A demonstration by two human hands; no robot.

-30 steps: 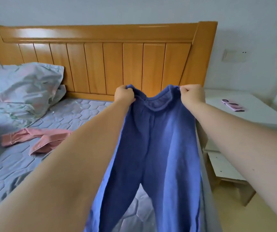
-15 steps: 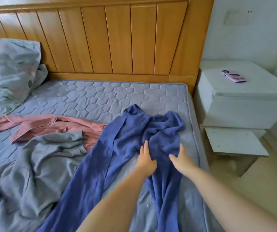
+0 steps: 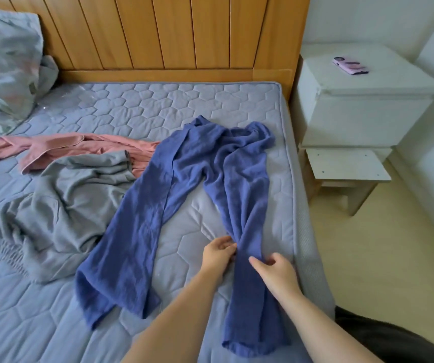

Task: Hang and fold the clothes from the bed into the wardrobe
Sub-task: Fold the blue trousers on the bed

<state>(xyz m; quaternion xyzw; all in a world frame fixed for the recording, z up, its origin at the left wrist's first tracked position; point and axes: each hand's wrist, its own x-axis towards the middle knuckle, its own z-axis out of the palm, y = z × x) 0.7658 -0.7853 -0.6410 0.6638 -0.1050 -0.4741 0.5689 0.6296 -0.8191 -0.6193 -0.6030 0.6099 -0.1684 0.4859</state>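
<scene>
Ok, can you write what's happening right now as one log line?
step: straightening | item: blue trousers, flat on mattress | left hand: pinching right leg | right hand: on same leg | waiting: grey garment, pink garment

My left hand (image 3: 217, 254) covers a small part of the blue trousers (image 3: 184, 195) at the twisted right leg, and I cannot tell if my fingers pinch the cloth or only touch it. My right hand (image 3: 276, 271) hides the cloth under its palm too. The pink garment (image 3: 53, 148) goes out at the left edge and partly under the grey garment (image 3: 66, 205). The pillow (image 3: 1, 74) is cut by the left edge. The phone (image 3: 350, 66) on the nightstand (image 3: 368, 113) is too small to read.
</scene>
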